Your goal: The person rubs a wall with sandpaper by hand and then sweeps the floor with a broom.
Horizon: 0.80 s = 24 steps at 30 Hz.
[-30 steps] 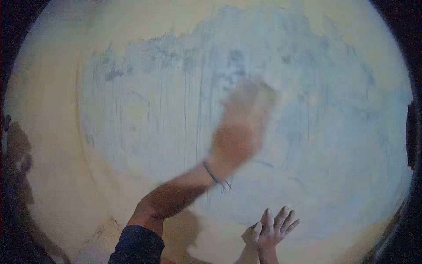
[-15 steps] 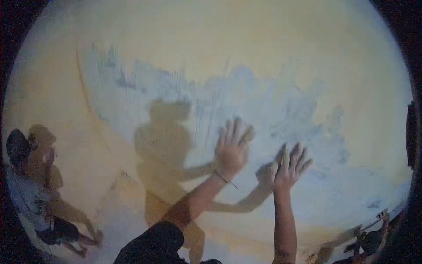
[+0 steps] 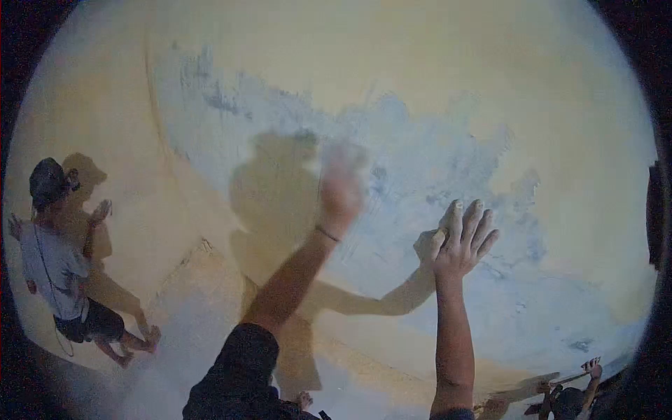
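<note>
A large yellowish wall (image 3: 434,56) fills the view, with a rough blue-grey patch (image 3: 413,168) across its middle. My right hand (image 3: 463,241) rests on or just over that patch, its fingers spread and whitish with residue. To the left, my left hand (image 3: 343,185) is smeared by motion in front of the patch, so its fingers cannot be read. A thin dark band (image 3: 327,233) circles my left wrist. No tool shows in my right hand.
A person in a grey shirt and dark cap (image 3: 59,252) stands by the wall at far left, one hand raised. At lower right another person (image 3: 568,400) holds a long bar-like thing (image 3: 567,379). My shadow falls on the wall.
My left hand has moved up and left across the wall and is now blurred. My right hand stays near the same place, fingers spread. The view has shifted slightly.
</note>
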Each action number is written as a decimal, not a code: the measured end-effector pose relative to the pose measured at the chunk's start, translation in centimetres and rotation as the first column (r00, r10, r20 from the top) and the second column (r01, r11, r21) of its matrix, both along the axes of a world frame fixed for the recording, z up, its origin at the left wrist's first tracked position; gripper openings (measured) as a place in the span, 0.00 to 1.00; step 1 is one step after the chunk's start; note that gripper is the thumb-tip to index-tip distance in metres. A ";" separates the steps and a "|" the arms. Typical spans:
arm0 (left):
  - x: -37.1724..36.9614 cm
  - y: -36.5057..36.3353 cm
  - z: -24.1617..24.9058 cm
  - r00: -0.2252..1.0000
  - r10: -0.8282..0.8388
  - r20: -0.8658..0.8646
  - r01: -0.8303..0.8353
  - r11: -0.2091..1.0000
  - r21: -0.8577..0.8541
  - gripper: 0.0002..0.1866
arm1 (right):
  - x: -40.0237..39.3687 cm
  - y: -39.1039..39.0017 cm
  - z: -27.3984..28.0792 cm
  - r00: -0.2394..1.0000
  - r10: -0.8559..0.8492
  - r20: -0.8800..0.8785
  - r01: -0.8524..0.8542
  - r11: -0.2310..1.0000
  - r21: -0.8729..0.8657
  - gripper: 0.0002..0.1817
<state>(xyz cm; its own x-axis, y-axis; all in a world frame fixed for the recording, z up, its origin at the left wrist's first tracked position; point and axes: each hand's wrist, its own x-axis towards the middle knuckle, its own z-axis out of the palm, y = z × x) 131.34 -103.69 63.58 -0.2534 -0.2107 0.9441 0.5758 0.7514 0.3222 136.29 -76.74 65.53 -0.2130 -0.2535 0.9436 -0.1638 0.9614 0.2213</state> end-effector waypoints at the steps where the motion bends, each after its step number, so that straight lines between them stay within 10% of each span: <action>1: -3.2 -5.9 -3.2 0.973 -0.231 -0.019 0.229 0.940 0.252 0.26 | 0.2 -1.0 -0.8 1.000 -0.011 -0.009 0.011 1.000 0.003 0.29; 5: -4.5 -17.7 -5.1 0.998 -0.051 -0.046 0.069 0.743 0.666 0.29 | 0.9 -5.0 -3.2 1.000 -0.021 -0.021 0.021 1.000 -0.016 0.29; 7: -4.0 -13.3 -6.4 0.969 0.228 0.093 -0.247 0.905 0.346 0.29 | 1.3 -6.8 -4.7 0.999 -0.013 -0.034 0.012 1.000 -0.020 0.29; 8: -1.1 -9.2 -6.9 0.757 0.630 0.173 -0.615 0.777 -0.137 0.29 | 1.5 -7.7 -5.1 0.998 -0.014 -0.063 0.013 1.000 -0.015 0.29; 9: 0.3 -5.4 -8.4 0.996 -0.002 0.087 0.000 1.000 0.016 0.27 | -0.8 -7.8 -7.2 0.997 -0.003 -0.083 0.002 1.000 -0.017 0.30; 10: 2.2 -3.4 -9.6 0.980 0.133 0.148 -0.084 0.950 -0.301 0.26 | -0.6 -8.7 -8.0 0.997 -0.001 -0.080 -0.001 1.000 -0.023 0.30; 12: -3.7 -1.6 -7.2 0.984 -0.039 0.174 0.107 0.909 -0.402 0.27 | -5.0 -4.8 -7.9 0.992 -0.104 -0.070 0.101 0.993 -0.055 0.30; 16: -11.6 -6.9 -3.9 0.999 -0.040 -0.028 0.035 0.986 -0.166 0.22 | -7.8 0.7 -6.4 0.989 -0.136 -0.053 0.134 0.990 -0.047 0.32; 20: -22.1 -18.0 -3.2 0.975 -0.046 0.216 -0.085 0.823 0.562 0.18 | -14.0 4.3 -4.9 0.988 -0.102 -0.114 0.104 0.995 0.009 0.32; 24: -21.8 -7.5 -3.6 0.987 0.131 0.097 -0.153 0.949 0.277 0.21 | -14.8 5.9 -5.7 0.989 -0.071 -0.127 0.073 0.997 0.007 0.33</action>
<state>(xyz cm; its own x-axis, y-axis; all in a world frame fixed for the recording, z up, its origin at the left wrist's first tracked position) 109.55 -111.17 59.98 -0.2705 -0.5046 0.8199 0.4355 0.6954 0.5716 121.52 -70.85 59.88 -0.1100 -0.2526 0.9613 -0.0640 0.9670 0.2468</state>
